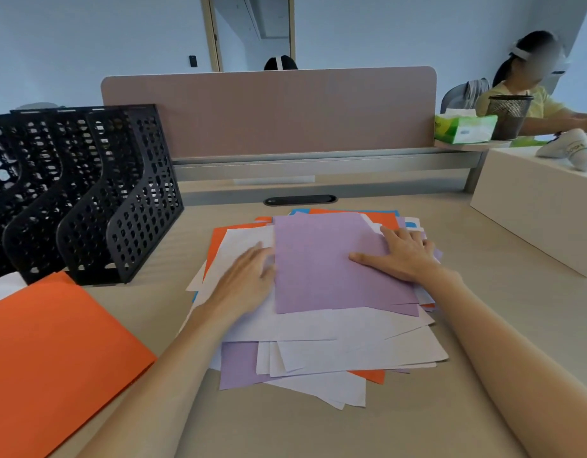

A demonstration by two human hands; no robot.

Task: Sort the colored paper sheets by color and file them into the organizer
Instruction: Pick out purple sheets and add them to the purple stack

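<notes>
A loose pile of paper sheets point(318, 342) lies mid-desk, mixing white, purple, orange and blue. On top is a purple sheet point(318, 266). My right hand point(401, 256) rests flat on its right side, fingers spread and straight. My left hand point(249, 279) lies on the white sheets at the purple sheet's left edge, fingertips touching that edge; it is blurred. A separate stack of orange sheets point(54, 352) lies at the near left. The black perforated organizer point(87, 193) with several upright slots stands at the far left; its slots look empty.
A pink divider panel point(269, 110) closes the desk's far side, with a cable slot point(300, 200) before it. A white box point(536, 206) sits at the right. Beyond it are a tissue box point(464, 127), a mesh pen cup point(508, 115) and a seated person point(523, 87).
</notes>
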